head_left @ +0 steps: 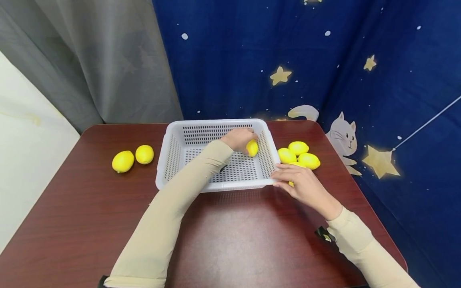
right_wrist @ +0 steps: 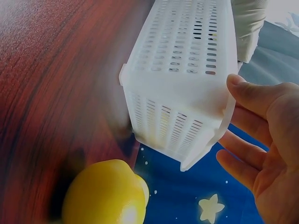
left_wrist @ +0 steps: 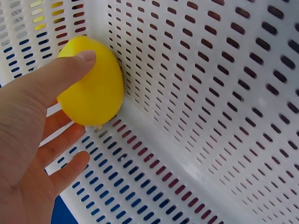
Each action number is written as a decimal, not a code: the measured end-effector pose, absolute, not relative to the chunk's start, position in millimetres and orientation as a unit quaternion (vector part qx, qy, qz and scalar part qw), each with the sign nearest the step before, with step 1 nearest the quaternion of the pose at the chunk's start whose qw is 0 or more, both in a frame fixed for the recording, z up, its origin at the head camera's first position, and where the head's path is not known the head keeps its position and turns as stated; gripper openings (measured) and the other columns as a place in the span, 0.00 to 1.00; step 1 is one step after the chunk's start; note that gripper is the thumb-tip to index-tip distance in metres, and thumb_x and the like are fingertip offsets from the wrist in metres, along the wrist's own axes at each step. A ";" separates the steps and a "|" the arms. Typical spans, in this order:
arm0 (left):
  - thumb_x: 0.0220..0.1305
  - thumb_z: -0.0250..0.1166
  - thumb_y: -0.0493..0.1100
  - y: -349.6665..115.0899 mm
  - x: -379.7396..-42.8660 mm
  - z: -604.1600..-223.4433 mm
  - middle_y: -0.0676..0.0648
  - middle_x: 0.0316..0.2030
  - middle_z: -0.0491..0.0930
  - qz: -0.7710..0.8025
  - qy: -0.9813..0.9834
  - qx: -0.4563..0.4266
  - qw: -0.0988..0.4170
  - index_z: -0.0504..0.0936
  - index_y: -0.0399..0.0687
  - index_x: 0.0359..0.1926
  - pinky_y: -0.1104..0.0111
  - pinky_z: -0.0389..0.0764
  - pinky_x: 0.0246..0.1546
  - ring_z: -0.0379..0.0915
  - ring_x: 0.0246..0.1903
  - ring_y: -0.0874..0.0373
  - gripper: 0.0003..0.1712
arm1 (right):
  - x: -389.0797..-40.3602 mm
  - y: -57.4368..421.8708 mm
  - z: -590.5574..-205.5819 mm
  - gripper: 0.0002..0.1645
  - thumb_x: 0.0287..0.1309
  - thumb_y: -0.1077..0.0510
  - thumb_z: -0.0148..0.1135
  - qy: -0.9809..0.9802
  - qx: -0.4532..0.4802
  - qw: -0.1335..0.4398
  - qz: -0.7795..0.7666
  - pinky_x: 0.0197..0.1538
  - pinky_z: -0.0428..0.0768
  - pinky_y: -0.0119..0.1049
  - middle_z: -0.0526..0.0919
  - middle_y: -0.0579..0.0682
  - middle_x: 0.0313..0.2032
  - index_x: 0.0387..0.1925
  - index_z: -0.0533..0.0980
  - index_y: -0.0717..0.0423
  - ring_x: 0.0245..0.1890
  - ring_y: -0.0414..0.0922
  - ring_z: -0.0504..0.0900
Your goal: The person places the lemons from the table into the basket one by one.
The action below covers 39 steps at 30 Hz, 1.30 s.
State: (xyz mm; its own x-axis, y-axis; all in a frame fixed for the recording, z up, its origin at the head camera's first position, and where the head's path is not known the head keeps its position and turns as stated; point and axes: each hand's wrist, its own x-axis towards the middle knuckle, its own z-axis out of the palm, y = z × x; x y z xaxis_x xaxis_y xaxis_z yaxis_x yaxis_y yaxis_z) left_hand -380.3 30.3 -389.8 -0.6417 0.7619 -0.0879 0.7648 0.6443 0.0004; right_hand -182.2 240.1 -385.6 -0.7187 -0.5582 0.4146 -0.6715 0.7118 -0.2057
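A white perforated plastic basket stands on the table. Inside it, near the right wall, my left hand holds a lemon. The left wrist view shows the thumb across this lemon, with the fingers behind and below it, close to the basket's corner. At the basket's near right corner, my right hand pinches the rim, thumb on one side and fingers on the other. Several lemons lie on the table just beyond that hand, one of them partly hidden by it.
Two more lemons, one larger-looking and one beside it, lie left of the basket on the dark red wooden table. A blue starry curtain and a grey curtain hang behind the table's far edge.
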 end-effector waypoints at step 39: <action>0.58 0.72 0.54 -109.9 -377.2 -312.1 0.44 0.67 0.71 0.086 0.949 0.303 0.028 0.74 0.50 0.65 0.53 0.71 0.67 0.68 0.66 0.48 0.36 | -179.8 237.2 -385.6 0.24 0.43 0.55 0.79 -0.915 0.319 0.164 0.184 0.55 0.82 0.48 0.90 0.47 0.45 0.47 0.86 0.51 0.56 0.51 0.85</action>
State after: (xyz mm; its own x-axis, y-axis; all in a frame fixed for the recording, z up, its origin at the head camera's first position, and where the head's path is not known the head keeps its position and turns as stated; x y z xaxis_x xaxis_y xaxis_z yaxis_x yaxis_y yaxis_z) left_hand -377.2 -109.9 -312.1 -0.8149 0.5797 -0.0001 0.5701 0.8014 0.1808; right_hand -179.8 237.2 -385.6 -0.7422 -0.5243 0.4175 -0.6448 0.7285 -0.2314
